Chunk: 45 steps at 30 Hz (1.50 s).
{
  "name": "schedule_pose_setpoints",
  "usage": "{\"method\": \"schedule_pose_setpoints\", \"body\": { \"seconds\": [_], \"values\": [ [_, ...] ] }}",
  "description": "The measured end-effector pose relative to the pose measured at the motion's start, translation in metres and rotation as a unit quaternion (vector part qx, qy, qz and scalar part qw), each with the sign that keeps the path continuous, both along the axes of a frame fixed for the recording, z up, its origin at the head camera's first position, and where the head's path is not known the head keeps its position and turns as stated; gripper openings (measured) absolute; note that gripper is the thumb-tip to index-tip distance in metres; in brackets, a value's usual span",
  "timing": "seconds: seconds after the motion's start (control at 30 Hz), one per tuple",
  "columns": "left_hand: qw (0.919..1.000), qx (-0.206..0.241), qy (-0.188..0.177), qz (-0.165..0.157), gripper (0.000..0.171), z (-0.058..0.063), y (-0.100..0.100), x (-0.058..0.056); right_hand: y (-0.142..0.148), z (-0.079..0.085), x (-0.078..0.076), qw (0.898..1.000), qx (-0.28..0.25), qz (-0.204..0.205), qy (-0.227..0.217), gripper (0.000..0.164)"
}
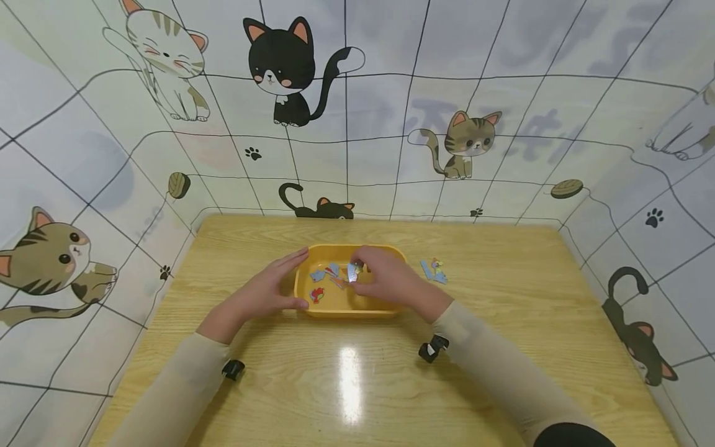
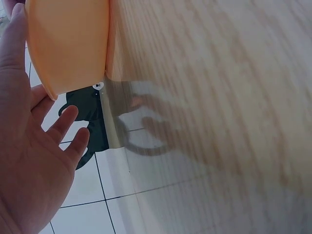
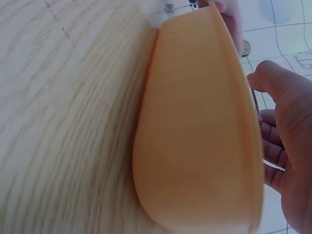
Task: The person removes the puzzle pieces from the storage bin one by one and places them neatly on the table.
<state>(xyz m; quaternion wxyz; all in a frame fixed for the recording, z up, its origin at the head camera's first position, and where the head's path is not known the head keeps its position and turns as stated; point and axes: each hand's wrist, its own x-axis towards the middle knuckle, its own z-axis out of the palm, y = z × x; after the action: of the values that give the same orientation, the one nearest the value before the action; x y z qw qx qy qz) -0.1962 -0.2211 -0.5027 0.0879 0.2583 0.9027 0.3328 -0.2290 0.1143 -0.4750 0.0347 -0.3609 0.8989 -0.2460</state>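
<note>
A yellow plastic tray (image 1: 353,313) stands on the table with several small flat puzzle pieces in its left half, among them a blue piece (image 1: 318,276) and a red one (image 1: 316,295). My left hand (image 1: 267,289) grips the tray's left end, thumb at the front corner and fingertips at the back corner. Over the tray's middle, my right hand (image 1: 389,277) pinches a light blue puzzle piece (image 1: 352,272) between thumb and fingers. In the right wrist view the tray wall (image 3: 195,122) hides most of what lies inside; only a thin edge of the piece shows.
To the right of the tray, several puzzle pieces (image 1: 439,277) lie close together on the wooden table (image 1: 503,323). Walls with printed cats (image 1: 293,68) enclose the table at the back and both sides.
</note>
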Motion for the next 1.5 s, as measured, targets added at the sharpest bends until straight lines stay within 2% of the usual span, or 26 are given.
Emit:
{"method": "schedule_pose_setpoints", "body": {
  "seconds": [0.23, 0.57, 0.93, 1.1, 1.33, 1.5],
  "values": [
    [1.0, -0.002, 0.004, -0.001, 0.116, -0.002, 0.0, -0.001, 0.024, 0.01, 0.006, 1.0, -0.02, -0.012, -0.003, 0.041],
    [0.9999, -0.012, 0.005, 0.004, 0.118, -0.005, 0.0, -0.001, 0.061, 0.02, 0.007, 0.998, -0.042, -0.04, -0.011, 0.041],
    [0.9999, -0.008, -0.002, 0.007, 0.117, -0.005, -0.001, -0.001, 0.104, 0.016, 0.005, 0.997, -0.053, -0.048, 0.01, 0.032],
    [0.9999, -0.008, -0.005, 0.009, 0.116, -0.004, -0.001, 0.0, 0.121, 0.015, 0.005, 0.997, -0.053, -0.063, 0.001, 0.034],
    [0.9999, -0.009, 0.0, 0.008, 0.115, -0.005, -0.001, -0.001, 0.146, 0.011, 0.002, 0.995, -0.04, -0.089, 0.02, 0.034],
    [1.0, -0.008, 0.003, 0.005, 0.115, -0.002, 0.0, 0.0, 0.162, 0.01, 0.001, 0.993, -0.029, -0.113, 0.016, 0.036]
  ]
}}
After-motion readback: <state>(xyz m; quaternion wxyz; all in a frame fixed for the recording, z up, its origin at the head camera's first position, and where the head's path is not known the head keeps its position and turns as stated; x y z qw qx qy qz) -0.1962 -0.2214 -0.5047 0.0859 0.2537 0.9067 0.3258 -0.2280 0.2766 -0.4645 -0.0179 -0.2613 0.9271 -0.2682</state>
